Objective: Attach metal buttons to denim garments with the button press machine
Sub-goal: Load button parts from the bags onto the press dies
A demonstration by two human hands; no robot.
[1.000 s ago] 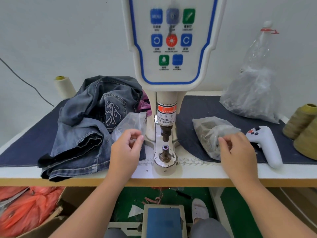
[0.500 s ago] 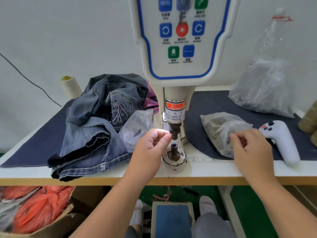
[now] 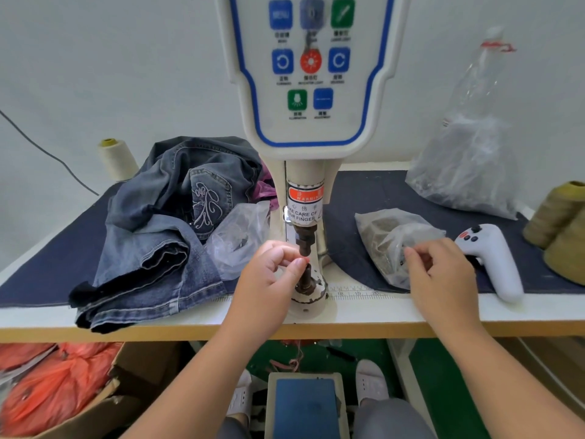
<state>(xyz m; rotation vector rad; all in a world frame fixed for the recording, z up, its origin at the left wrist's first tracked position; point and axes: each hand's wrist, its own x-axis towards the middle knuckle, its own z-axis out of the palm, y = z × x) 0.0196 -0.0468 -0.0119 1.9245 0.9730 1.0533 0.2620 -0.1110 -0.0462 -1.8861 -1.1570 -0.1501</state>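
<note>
Left hand [image 3: 272,274] has moved from beside the denim jeans [image 3: 158,236] to the button press machine [image 3: 308,217], fingertips pinched at its lower die [image 3: 308,274]; whatever they hold is hidden. Right hand [image 3: 443,274] stays at the plastic bag [image 3: 386,236], fingers curled, pinching its edge.

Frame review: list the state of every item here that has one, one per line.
left hand: fingertips pinched at the lower die
right hand: fingers curled at the open small bag
jeans: heaped, not under the press
large bag: tied shut
foot pedal: no foot on it
</note>
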